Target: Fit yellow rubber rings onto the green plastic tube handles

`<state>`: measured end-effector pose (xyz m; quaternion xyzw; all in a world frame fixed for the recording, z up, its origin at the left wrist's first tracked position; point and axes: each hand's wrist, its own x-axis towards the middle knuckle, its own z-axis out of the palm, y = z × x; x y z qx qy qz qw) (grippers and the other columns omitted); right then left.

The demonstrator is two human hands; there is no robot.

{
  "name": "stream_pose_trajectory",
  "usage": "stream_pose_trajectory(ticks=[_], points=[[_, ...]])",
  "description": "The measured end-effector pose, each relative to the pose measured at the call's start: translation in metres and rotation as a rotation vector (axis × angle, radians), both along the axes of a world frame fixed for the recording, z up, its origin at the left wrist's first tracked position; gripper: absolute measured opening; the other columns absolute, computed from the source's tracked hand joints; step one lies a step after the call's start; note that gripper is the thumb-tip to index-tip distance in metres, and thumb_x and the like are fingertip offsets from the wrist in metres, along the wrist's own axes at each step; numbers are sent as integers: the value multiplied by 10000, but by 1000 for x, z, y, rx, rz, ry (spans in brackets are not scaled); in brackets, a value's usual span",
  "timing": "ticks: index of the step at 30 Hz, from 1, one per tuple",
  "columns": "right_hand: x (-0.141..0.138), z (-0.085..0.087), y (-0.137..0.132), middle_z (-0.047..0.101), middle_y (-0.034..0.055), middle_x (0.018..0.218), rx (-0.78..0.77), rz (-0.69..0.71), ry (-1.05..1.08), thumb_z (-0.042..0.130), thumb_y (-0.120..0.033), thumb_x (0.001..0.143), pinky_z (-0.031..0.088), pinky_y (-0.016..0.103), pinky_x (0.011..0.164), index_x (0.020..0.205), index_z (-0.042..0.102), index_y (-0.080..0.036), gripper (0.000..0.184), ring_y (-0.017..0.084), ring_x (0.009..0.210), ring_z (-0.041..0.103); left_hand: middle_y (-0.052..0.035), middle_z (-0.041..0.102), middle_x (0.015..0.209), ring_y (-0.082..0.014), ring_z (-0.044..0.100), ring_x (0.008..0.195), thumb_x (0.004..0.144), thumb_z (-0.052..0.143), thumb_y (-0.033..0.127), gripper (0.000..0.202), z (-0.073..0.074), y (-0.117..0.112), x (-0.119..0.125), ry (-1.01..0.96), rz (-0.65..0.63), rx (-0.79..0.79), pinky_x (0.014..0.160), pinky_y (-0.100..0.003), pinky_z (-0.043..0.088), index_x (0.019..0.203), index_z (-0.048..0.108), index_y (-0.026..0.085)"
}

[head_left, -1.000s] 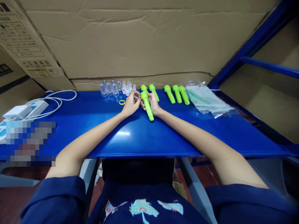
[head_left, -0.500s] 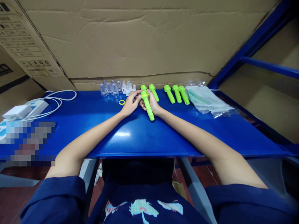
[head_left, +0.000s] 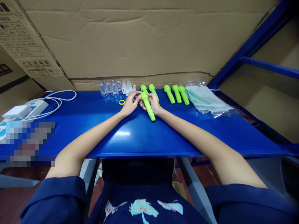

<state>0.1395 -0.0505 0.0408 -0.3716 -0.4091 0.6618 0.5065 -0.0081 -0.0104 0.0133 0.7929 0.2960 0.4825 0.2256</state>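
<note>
A lime-green flashlight (head_left: 149, 109) is held between my two hands over the blue table, its wide head away from me and its ribbed handle slanting toward me. My left hand (head_left: 131, 103) is closed on the head from the left, thumb and fingers at its rim. Around the head's right side curls my right hand (head_left: 154, 104), with some of its fingers showing under the flashlight. A small yellow ring (head_left: 121, 102) lies on the table left of my left hand. Behind my hands are two similar green flashlights (head_left: 151, 87), partly hidden.
Several clear plastic domes (head_left: 109, 88) and small white parts (head_left: 128, 88) stand at the back. Three green flashlights (head_left: 177, 94) lie to the right, beside a clear plastic bag (head_left: 207, 99). A power strip (head_left: 38, 107) with white cables is at the left; cardboard (head_left: 140, 40) walls the back.
The flashlight in my hands has shifted very slightly toward me and to the right. My right hand's fingers have bent over nearer the head; my left hand is nearly unmoved.
</note>
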Motion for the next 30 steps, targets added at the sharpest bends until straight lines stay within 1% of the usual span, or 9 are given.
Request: stream_pose_trajectory(ticks=[2, 6, 10, 14, 17, 20, 23, 26, 30], points=[[1, 0, -1, 526, 19, 545, -6, 3, 12, 155, -400, 1021, 304, 224, 355, 921, 548, -184, 460, 141, 397, 432, -112, 669, 1142, -204, 635, 1015, 1013, 546, 297, 229, 1, -1, 0, 9, -5, 7, 903, -326, 539, 1164, 663, 172], [2, -1, 0, 589, 45, 617, -3, 11, 17, 177, -410, 997, 306, 234, 362, 955, 556, -191, 439, 154, 436, 462, -102, 674, 1153, -197, 639, 1036, 1020, 551, 301, 228, 2, -3, 0, 27, -7, -1, 969, -334, 524, 1183, 660, 185], [2, 0, -1, 597, 49, 645, 3, 11, 20, 166, -377, 986, 302, 237, 364, 981, 563, -199, 435, 154, 436, 428, -96, 677, 1141, -198, 647, 1051, 1027, 554, 328, 222, 2, -2, 1, 13, -7, -27, 961, -327, 528, 1161, 664, 189], [1, 2, -2, 534, 22, 598, -6, -3, 7, 183, -370, 1001, 296, 234, 365, 968, 561, -204, 414, 148, 421, 384, -94, 684, 1119, -199, 644, 1034, 1030, 531, 302, 195, 2, -2, 2, 3, -2, -35, 935, -323, 537, 1116, 665, 190], [2, 2, -2, 479, -1, 556, 0, 1, 12, 222, -357, 1001, 291, 230, 370, 958, 553, -201, 369, 149, 417, 375, -89, 683, 1119, -190, 640, 1005, 1028, 529, 290, 179, 1, -2, 2, -1, 0, -37, 928, -315, 537, 1099, 660, 190], [2, 3, -2, 448, -20, 548, 10, 20, 16, 268, -365, 1000, 298, 228, 384, 947, 543, -198, 326, 146, 415, 370, -89, 677, 1111, -193, 640, 1022, 1031, 526, 298, 177, 1, -1, 1, -16, 6, -36, 920, -306, 534, 1078, 656, 186], [2, 4, -3, 441, -30, 547, 13, 25, 22, 274, -319, 1004, 287, 223, 387, 955, 533, -199, 289, 145, 414, 364, -93, 672, 1106, -198, 640, 1045, 1035, 524, 301, 174, 0, -1, 0, -27, 2, -30, 923, -303, 529, 1056, 649, 182], [0, 6, -4, 452, -32, 555, 16, -6, 46, 259, -257, 1009, 292, 216, 388, 970, 517, -199, 267, 139, 420, 368, -89, 672, 1109, -193, 642, 1048, 1037, 522, 296, 166, 0, 0, 0, -27, 6, -34, 929, -296, 525, 1049, 644, 183], [-2, 7, -4, 477, -27, 570, 16, -19, 47, 263, -257, 1028, 287, 213, 380, 948, 491, -198, 249, 125, 419, 374, -88, 671, 1103, -186, 641, 1018, 1036, 521, 306, 177, -2, 2, 0, -36, -5, -40, 907, -286, 522, 1057, 641, 178]])
